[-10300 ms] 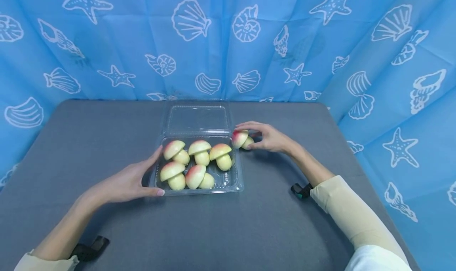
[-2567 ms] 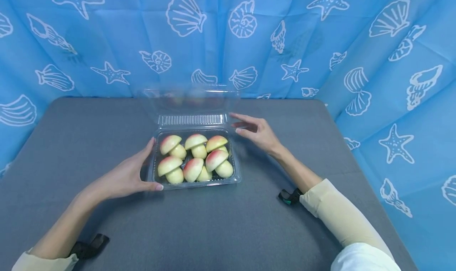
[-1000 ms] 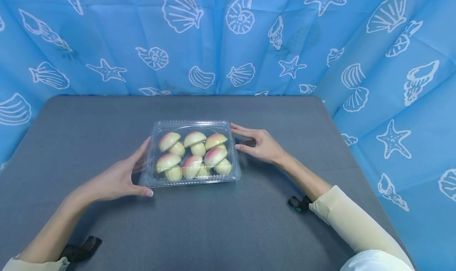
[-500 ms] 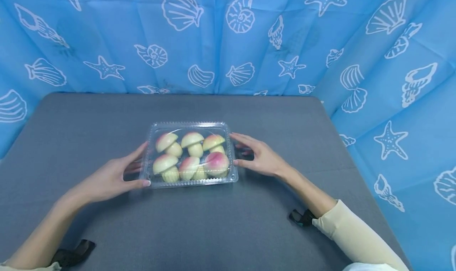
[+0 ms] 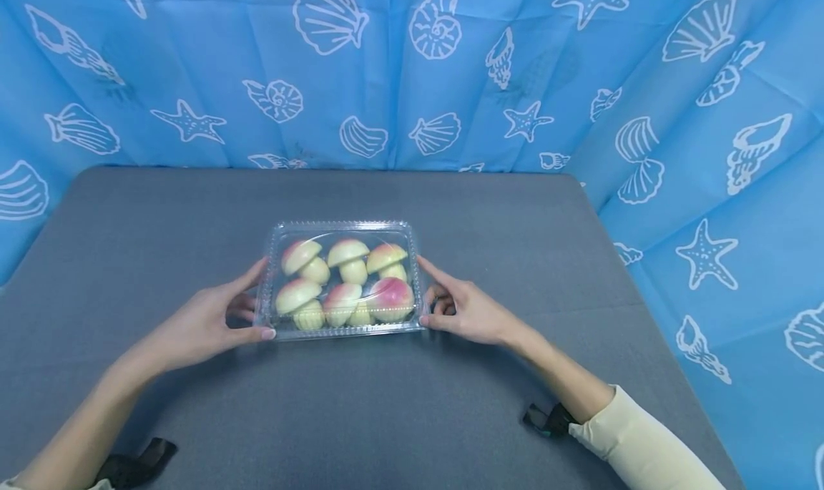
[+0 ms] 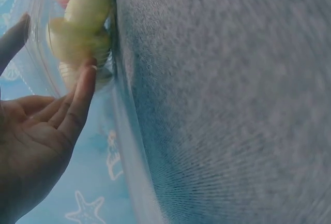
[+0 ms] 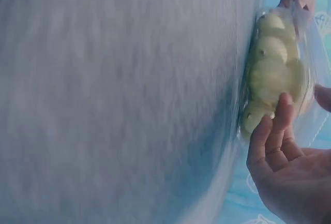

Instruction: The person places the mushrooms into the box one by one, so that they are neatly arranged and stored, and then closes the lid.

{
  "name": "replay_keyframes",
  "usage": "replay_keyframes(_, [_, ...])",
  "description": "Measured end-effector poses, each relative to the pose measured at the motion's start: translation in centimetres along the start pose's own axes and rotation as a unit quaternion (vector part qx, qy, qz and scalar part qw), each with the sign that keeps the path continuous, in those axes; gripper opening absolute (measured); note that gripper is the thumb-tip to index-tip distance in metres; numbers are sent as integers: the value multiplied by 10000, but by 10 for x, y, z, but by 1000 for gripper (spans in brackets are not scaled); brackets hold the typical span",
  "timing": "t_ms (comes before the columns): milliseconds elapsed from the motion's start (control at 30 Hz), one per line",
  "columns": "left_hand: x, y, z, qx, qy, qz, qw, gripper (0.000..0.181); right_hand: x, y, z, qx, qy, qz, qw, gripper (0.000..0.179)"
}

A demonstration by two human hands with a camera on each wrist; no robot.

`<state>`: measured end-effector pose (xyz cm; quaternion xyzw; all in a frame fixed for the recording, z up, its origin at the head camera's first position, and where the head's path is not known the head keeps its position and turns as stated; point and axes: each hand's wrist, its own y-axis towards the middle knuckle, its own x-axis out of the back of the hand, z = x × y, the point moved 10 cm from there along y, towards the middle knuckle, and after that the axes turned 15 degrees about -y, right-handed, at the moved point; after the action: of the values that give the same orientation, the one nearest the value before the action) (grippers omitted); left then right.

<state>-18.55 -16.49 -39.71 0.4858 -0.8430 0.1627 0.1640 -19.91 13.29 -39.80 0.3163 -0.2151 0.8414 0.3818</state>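
A clear plastic clamshell box (image 5: pixel 344 333) lies on the table with its lid down. Under the lid, several mushroom-shaped pieces (image 5: pixel 298 294), pale yellow with pink-tinged caps, sit in two rows. The front right piece (image 5: pixel 392 298) turns its pink cap upward. My left hand (image 5: pixel 199 324) grips the box's left end, thumb at the front corner and fingers along the side. At the right end my right hand (image 5: pixel 475 314) pinches the edge between thumb and index finger, its other fingers curled in. Both wrist views show fingertips against the box's side wall.
A grey cloth (image 5: pixel 386 418) covers the table. Behind it and along the right hangs a blue curtain (image 5: pixel 380 82) with white shells and starfish. A black strap (image 5: pixel 138 465) is on the left wrist and another black strap (image 5: pixel 547 420) on the right.
The mushroom piece once in my right hand now lies inside the box. The lid has swung down over the box. Lately my right hand slid toward the front along the right side.
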Motion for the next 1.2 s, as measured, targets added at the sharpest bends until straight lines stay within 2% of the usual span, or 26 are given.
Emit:
replay_keyframes(133, [-1,0,0,-16,-150,21,9999,107,-7,-1,-1,-101,619,73,9980,96])
replay_keyframes(267, [-4,-1,2,131,-594,148,9980,108,-14,-3,-3,-307,1342,228,9902,95])
replay_keyframes(400, [-7,-3,5,266,-1379,390,9893,107,-20,-4,-4,-403,1878,367,9807,93])
replay_keyframes(467, [-8,-3,5,212,-1756,510,9829,105,-21,-4,-4,-443,1982,391,9784,92])
replay_keyframes(533, [-9,-3,4,169,-2023,595,9774,103,-22,-5,-5,-469,2030,387,9773,91])
replay_keyframes(633, [-11,-3,4,112,-2210,656,9730,101,-24,-5,-5,-514,2052,332,9768,90])
replay_keyframes(900, [-12,-4,7,500,-2570,547,9636,104,-25,-7,-4,-589,1992,195,9780,89])
replay_keyframes(1000, [-11,-4,6,524,-2651,553,9612,105,-24,-7,-4,-636,1923,165,9791,88])
replay_keyframes(1100, [-11,-4,7,521,-2637,570,9615,105,-23,-8,-4,-684,1759,121,9820,88])
replay_keyframes(1200, [-7,-4,9,540,-2163,439,9738,104,-19,-8,-5,-640,1344,12,9889,88])
